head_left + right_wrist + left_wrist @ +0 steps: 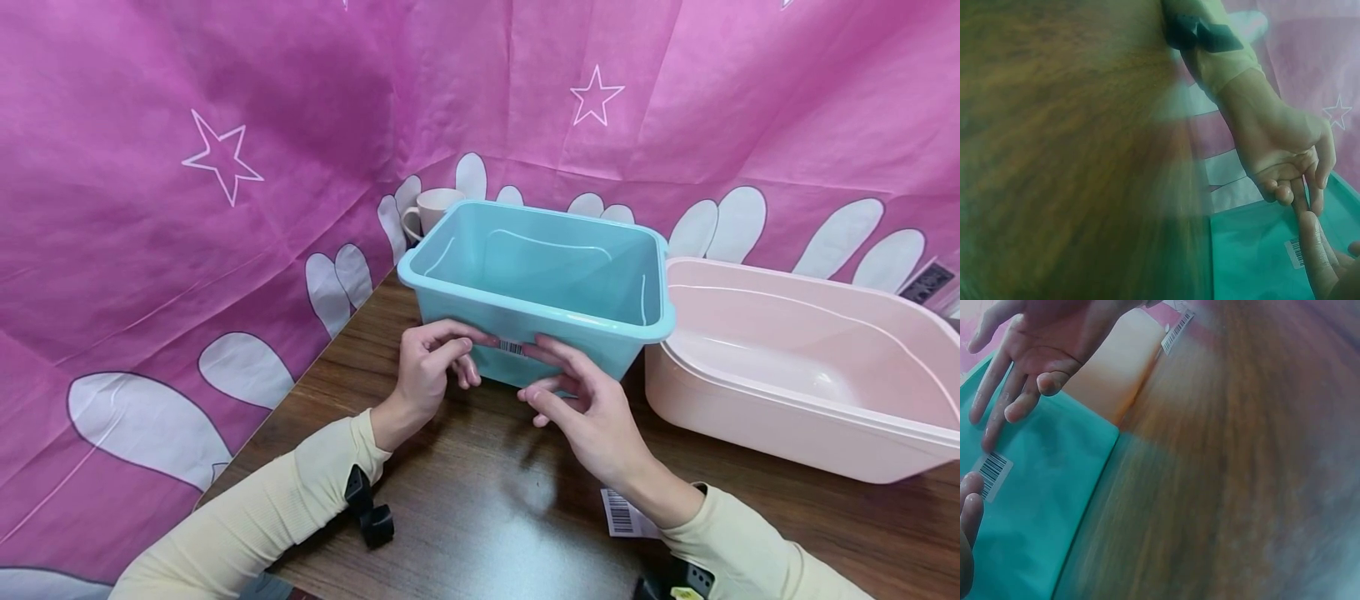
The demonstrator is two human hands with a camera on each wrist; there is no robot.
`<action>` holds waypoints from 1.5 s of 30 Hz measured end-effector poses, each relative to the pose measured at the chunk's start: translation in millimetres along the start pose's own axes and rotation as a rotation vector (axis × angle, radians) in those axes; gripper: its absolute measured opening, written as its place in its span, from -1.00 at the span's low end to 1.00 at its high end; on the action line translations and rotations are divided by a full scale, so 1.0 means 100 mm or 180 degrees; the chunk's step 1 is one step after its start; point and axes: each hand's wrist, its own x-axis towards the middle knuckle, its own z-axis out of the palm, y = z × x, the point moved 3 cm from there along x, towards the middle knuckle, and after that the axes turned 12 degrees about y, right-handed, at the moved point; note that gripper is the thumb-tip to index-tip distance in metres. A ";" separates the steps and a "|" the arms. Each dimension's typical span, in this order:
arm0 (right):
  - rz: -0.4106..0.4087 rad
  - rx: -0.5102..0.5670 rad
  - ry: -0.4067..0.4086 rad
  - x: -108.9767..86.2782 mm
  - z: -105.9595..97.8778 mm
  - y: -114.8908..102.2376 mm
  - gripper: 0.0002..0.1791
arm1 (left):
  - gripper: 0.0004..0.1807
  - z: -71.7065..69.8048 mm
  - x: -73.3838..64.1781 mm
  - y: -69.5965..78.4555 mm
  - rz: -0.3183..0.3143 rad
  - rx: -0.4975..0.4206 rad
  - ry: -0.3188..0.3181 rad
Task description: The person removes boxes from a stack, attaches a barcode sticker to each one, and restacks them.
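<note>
A turquoise plastic bin (pixel 450 300) stands on the wooden table, its open top facing up. On its near wall is a small white barcode sticker (pixel 992 475). My left hand (pixel 431 367) is at the sticker's left end, index finger stretched along the wall. From the other side, my right hand (pixel 588 400) reaches to the sticker's right end with its fingers extended. In the left wrist view a right fingertip meets the sticker's edge. Neither hand grips anything; the fingers are relaxed and spread.
A pink oval tub (pixel 787 433) stands right of the bin. Behind the bin's left corner is a white mug (pixel 435 204). A loose barcode label (pixel 626 514) lies on the table (pixel 465 517) by my right wrist. A pink patterned cloth (pixel 300 100) hangs behind and to the left.
</note>
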 end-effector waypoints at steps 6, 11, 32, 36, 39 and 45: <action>0.0066 -0.0053 0.0002 0.00 0.00 0.02 -0.44 | -0.71 0.01 0.00 -0.01 -0.0014 -0.0010 -0.0002; 0.0195 -0.0114 -0.0012 -0.02 0.01 0.04 -0.44 | -0.72 0.01 0.00 -0.01 -0.0015 -0.0036 -0.0001; 0.0398 -0.0185 -0.0058 -0.02 0.04 0.09 -0.47 | -0.72 0.00 0.00 -0.01 -0.0027 -0.0027 0.0035; 0.0437 -0.0144 -0.0080 -0.01 0.02 0.07 -0.48 | -0.74 0.01 0.00 0.00 0.0011 0.0057 0.0081; 0.0573 -0.0068 -0.0127 0.01 0.00 0.03 -0.49 | -0.75 0.01 0.00 0.02 0.0033 0.0168 0.0118; 0.0732 -0.0049 -0.0434 0.01 -0.08 -0.14 -0.50 | -0.77 0.02 -0.03 0.06 0.0009 0.0178 0.0114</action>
